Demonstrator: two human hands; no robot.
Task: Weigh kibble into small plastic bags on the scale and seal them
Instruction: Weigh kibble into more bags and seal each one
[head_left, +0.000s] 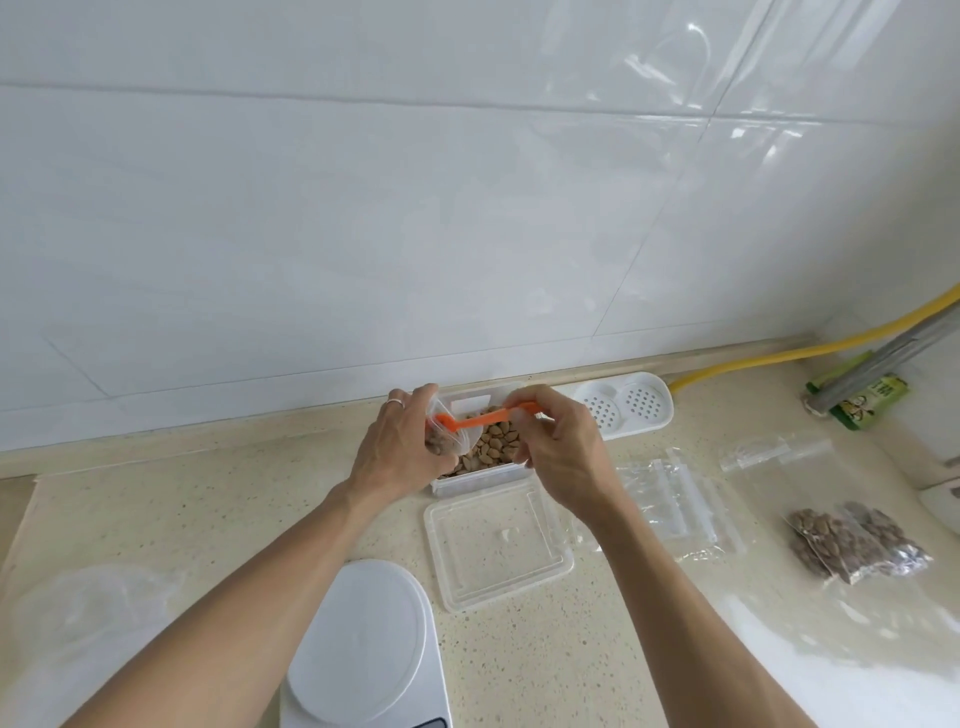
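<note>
we are mid-fill: our left hand (402, 444) grips a small plastic bag (445, 435) held open above the kibble tub (483, 467), and our right hand (558, 441) pinches the orange scoop (480, 418), its bowl at the bag's mouth. some filled bags (857, 540) already lie at the right, near a stack of empty bags (670, 499). the scale (363, 639) sits bare in front of us, so we judge this bag's weighing and sealing are not yet done.

Bare counter (249, 499) lies open left of the scale (363, 639). To the right, a lid (498, 545), empty bags (670, 499) and filled bags (857, 540) crowd the surface.
</note>
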